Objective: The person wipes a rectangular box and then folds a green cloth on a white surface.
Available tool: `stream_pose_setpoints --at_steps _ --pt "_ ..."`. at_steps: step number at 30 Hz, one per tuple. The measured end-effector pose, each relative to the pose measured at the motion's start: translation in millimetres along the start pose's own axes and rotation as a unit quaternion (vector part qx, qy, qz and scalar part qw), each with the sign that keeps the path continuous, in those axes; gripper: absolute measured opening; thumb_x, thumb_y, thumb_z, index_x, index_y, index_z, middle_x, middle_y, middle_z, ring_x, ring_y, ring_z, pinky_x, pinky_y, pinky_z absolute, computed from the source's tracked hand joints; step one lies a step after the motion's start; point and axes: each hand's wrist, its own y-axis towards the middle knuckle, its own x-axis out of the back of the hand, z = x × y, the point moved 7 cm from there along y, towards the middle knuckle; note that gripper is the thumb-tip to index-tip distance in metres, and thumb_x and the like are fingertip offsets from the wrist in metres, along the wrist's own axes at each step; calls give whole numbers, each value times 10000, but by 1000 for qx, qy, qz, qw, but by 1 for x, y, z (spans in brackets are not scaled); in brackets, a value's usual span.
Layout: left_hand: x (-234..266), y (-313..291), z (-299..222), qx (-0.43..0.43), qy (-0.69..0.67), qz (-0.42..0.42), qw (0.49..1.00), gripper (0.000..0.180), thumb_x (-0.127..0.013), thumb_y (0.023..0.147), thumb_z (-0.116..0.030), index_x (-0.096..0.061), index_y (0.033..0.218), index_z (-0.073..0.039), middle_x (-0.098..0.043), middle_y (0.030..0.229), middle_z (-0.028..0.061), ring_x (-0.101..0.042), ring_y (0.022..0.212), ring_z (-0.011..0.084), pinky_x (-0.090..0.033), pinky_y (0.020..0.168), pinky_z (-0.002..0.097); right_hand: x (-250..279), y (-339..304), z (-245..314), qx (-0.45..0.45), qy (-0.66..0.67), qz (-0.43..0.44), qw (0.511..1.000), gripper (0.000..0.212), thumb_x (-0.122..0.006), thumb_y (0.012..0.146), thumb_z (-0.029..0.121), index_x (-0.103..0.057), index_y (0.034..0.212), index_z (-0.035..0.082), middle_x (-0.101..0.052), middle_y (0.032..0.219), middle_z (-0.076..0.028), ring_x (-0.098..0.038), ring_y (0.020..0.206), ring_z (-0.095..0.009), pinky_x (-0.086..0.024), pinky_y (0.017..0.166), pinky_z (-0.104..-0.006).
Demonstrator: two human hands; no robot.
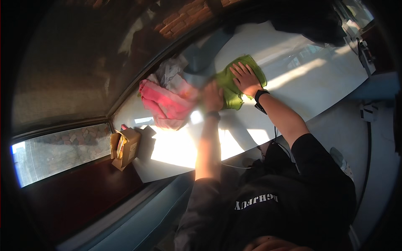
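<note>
A green knit cloth [228,83] with a ribbed edge lies on the white table. My right hand [246,79] rests flat on it with the fingers spread; a dark watch circles that wrist. At the cloth's left edge is my left hand [212,97], smeared by motion, so its fingers do not show clearly. Just left of that hand sits a bunched pink and white cloth [165,102]. Behind the pink cloth is a crumpled clear plastic bag [171,69].
An open cardboard box [125,147] with yellow items stands at the table's left end. A dark, soft-looking heap [310,21] lies along the far edge. Bright sunlight glares on the white table [173,152]. A window frame [130,94] borders the left side.
</note>
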Motion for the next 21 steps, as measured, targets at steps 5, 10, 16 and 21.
stream_pose_setpoints --at_steps 5,10,16,21 --pt "-7 -34 -7 16 59 2 998 593 -393 956 -375 -274 1437 -51 -297 1468 168 -252 1366 326 -217 1099 507 9 -33 8 -11 -10 -46 999 488 -435 936 311 -432 1374 95 -399 1443 -83 -310 1360 -260 -206 1125 -443" --pt "-11 -76 -26 36 5 99 994 619 -334 973 -371 -170 1484 -63 -166 1542 143 -110 1435 301 -104 1139 505 20 -94 9 -31 30 -43 998 492 -442 938 311 -414 1386 107 -390 1446 -81 -299 1364 -258 -198 1129 -445" --pt "-13 -129 -57 32 -22 141 989 587 -330 971 -351 -226 1460 -43 -182 1532 144 -112 1430 305 -88 1143 494 30 -155 13 -54 -5 -16 998 491 -427 954 313 -382 1406 125 -366 1456 -73 -273 1374 -265 -180 1135 -440" --pt "-4 -167 -80 -18 8 55 998 593 -357 966 -417 -287 1448 -78 -280 1493 149 -212 1395 296 -150 1127 481 41 -198 16 -56 -11 -19 998 502 -434 953 310 -371 1419 136 -358 1462 -77 -279 1370 -278 -185 1133 -444"
